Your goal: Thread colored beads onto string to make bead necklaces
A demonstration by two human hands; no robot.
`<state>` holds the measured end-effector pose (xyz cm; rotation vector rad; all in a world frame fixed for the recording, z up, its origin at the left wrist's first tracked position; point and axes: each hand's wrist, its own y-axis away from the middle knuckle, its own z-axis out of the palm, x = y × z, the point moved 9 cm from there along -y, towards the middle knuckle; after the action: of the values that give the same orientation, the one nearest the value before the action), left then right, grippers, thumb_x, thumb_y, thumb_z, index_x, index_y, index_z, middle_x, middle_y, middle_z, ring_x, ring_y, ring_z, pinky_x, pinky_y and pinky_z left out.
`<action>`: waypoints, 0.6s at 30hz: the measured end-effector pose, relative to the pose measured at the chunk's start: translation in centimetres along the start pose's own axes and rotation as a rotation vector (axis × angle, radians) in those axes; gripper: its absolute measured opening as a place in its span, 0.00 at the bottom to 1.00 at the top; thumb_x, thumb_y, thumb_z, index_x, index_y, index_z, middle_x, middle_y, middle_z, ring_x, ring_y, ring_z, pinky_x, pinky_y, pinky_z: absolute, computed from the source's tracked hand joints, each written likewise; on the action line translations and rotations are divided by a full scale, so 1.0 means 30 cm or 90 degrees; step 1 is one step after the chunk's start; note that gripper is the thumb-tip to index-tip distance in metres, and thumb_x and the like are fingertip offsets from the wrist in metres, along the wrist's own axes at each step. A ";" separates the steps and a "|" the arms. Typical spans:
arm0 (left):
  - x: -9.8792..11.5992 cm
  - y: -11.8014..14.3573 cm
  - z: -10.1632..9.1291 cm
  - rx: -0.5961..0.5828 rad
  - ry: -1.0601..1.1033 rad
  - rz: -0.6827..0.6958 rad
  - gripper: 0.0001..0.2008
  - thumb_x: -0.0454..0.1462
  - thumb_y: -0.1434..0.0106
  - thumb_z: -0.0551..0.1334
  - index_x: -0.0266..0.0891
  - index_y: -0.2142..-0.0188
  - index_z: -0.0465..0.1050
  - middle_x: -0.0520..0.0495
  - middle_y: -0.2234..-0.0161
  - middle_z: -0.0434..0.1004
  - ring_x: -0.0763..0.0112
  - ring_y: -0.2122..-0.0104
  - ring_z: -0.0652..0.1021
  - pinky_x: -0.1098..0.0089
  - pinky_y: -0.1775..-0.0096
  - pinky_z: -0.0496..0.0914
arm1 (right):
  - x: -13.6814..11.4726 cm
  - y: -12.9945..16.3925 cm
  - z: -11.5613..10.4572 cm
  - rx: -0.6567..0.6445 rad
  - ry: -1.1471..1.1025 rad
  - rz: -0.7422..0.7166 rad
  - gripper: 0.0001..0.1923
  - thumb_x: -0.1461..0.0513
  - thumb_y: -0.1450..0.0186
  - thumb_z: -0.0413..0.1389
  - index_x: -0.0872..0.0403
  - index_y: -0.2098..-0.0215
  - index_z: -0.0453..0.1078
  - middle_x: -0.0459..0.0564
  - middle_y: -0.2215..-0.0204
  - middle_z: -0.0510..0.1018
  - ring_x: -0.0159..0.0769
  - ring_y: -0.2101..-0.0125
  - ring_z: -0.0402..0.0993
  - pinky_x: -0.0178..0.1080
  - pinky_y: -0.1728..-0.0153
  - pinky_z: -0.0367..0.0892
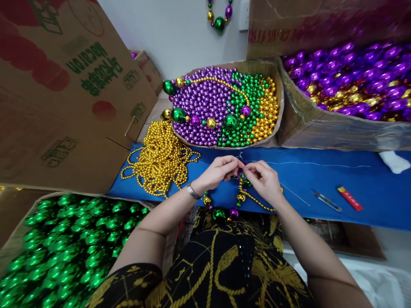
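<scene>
Both my hands meet over the blue cloth, fingertips pinched close together. My left hand point(225, 167), with a metal band on its wrist, is closed on a thin white string point(305, 163). My right hand point(263, 179) pinches at the same spot, also on the string. Just below the fingers hangs a bead necklace point(218, 214) of green, gold and purple balls, partly over the table's front edge. A strand of small gold beads point(257, 202) runs from it under my right wrist. The exact point where string and beads join is hidden by my fingers.
A carton of small purple, green and gold beads point(205, 107) stands behind my hands, a bead strand lying on it. Left lies a heap of gold bead chains point(160, 158). Right are a needle point(295, 194), a cutter knife point(326, 200) and a red packet point(349, 198). Larger-bead cartons flank.
</scene>
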<state>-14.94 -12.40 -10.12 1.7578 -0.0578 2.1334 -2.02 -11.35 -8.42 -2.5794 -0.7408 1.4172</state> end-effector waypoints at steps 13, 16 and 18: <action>-0.016 0.048 -0.146 0.191 -0.141 0.082 0.15 0.44 0.38 0.60 0.37 0.76 0.66 0.47 0.70 0.72 0.75 0.74 0.68 0.73 0.73 0.62 | 0.194 0.046 -0.060 0.103 -0.628 0.230 0.18 0.44 0.34 0.48 0.47 0.69 0.64 0.45 0.68 0.75 0.38 0.61 0.74 0.51 0.55 0.72; -0.114 0.044 -0.099 0.116 0.182 0.010 0.16 0.45 0.41 0.61 0.38 0.75 0.57 0.44 0.63 0.76 0.78 0.77 0.67 0.74 0.77 0.59 | 0.216 0.054 -0.057 0.125 -0.640 0.232 0.17 0.44 0.33 0.47 0.46 0.70 0.62 0.40 0.81 0.58 0.32 0.78 0.61 0.46 0.62 0.74; -0.132 0.036 -0.060 0.074 0.305 0.003 0.18 0.45 0.41 0.63 0.39 0.74 0.55 0.46 0.65 0.75 0.79 0.78 0.65 0.75 0.77 0.59 | 0.226 0.054 -0.055 0.125 -0.646 0.240 0.17 0.45 0.34 0.49 0.47 0.71 0.60 0.38 0.82 0.48 0.29 0.82 0.50 0.38 0.72 0.70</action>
<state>-16.36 -13.94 -14.09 1.2553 0.1918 2.5436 2.96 -9.39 -13.20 -1.7769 -0.1262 2.7720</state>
